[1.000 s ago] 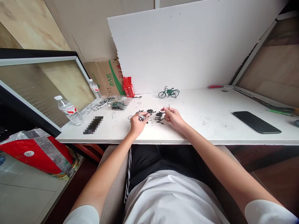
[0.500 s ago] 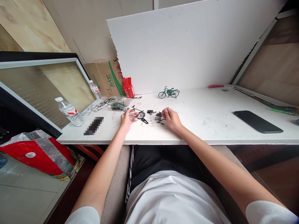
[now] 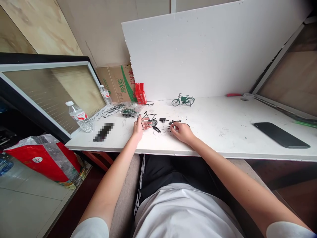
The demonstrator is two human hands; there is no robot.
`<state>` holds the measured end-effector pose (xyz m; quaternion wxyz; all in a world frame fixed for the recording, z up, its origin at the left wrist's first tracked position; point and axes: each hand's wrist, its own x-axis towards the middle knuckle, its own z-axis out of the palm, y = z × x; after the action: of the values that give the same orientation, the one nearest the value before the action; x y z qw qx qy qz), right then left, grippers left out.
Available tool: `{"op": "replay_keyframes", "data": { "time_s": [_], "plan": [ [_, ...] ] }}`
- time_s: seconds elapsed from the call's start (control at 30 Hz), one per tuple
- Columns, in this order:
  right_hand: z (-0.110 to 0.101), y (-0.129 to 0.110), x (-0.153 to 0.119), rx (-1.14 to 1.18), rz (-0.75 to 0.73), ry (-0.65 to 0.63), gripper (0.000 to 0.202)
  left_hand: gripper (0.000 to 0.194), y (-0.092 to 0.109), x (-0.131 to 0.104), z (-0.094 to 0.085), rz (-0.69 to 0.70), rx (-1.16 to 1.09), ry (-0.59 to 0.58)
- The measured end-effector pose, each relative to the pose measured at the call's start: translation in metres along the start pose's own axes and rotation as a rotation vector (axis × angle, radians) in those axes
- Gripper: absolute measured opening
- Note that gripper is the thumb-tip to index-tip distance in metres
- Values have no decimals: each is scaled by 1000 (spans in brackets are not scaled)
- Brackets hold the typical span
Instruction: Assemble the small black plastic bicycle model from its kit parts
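Note:
My left hand [image 3: 139, 128] is closed on a black model bicycle frame [image 3: 149, 116] with one spoked wheel [image 3: 154, 122] on it, held just above the white table. My right hand [image 3: 182, 132] is low over the small black parts to the right, thumb and fingertips together; whether a tiny piece is between them I cannot make out. Its fingers hide some of these parts. Between the hands lie a small black box-shaped part [image 3: 162, 120] and a flat black elongated part [image 3: 156, 129]. Farther back a finished green model bicycle [image 3: 182, 99] stands upright.
A clear plastic bag of dark parts [image 3: 128, 113] and black sprue frames [image 3: 112, 110] lie at the back left, near a red box [image 3: 141, 96] and a carton [image 3: 119, 82]. A water bottle [image 3: 80, 117] stands left. A black phone [image 3: 281, 135] lies right.
My right hand has moved left and nearer me, down over the small black parts. The frame in my left hand has tipped a little more upright. The whole view has shifted slightly.

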<state>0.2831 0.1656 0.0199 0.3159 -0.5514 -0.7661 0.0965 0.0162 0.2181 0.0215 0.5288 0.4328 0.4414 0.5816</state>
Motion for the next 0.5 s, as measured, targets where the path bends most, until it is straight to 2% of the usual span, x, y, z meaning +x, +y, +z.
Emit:
{"op": "replay_keyframes", "data": {
  "time_s": [0.13,0.27,0.5],
  "plan": [
    [0,0,0,-27,-18,1,26,51,2,-3,3,-12,-2,-3],
    [0,-1,-1,-58,-32,-12,25,51,3,-6,4,47,-23,5],
    [0,-3,-2,-67,-1,35,24,57,-6,2,2,184,-50,167]
  ]
}}
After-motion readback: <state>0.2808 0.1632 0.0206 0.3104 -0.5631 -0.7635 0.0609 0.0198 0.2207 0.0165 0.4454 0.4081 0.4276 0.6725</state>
